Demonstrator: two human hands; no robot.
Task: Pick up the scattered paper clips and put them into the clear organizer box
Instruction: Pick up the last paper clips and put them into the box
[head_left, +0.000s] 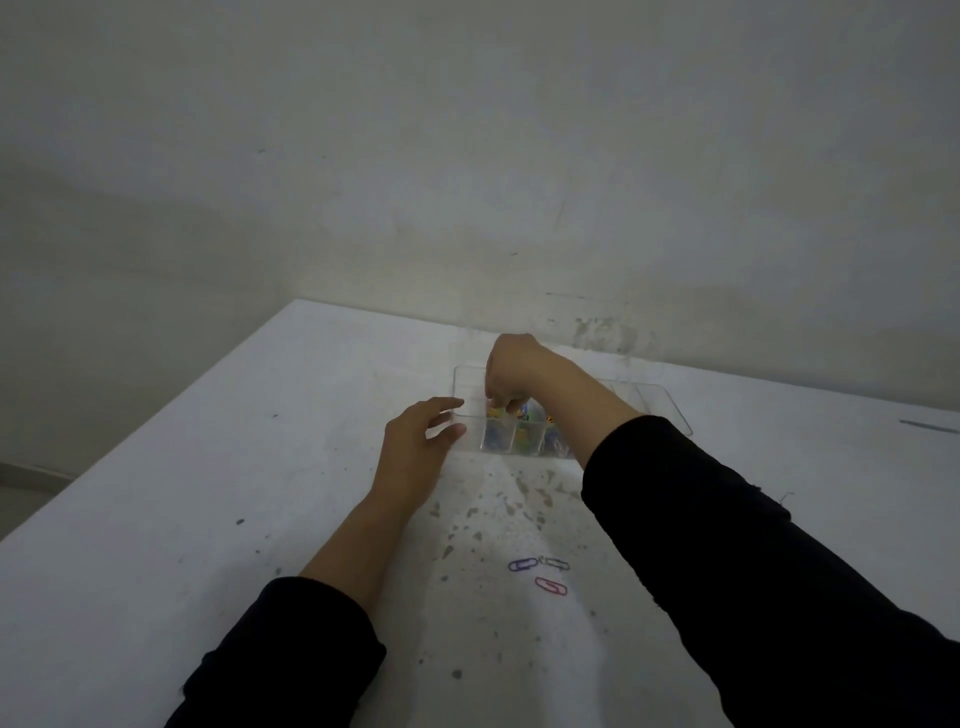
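Observation:
The clear organizer box (655, 396) lies on the white table near the wall, with coloured paper clips (524, 435) in its compartments. My right hand (511, 370) hovers over the box's left part, fingertips pinched downward; whether a clip is between them is hidden. My left hand (415, 447) rests at the box's left end, fingers spread and touching its wall. Three clips lie loose on the table nearer to me: a purple clip (521, 565), a grey clip (555, 563) and a pink clip (551, 586).
The white table (218, 509) is stained with dark specks in the middle. Its left edge runs diagonally from far centre to near left. A plain wall stands right behind the box. A thin dark mark (929, 426) lies at the far right.

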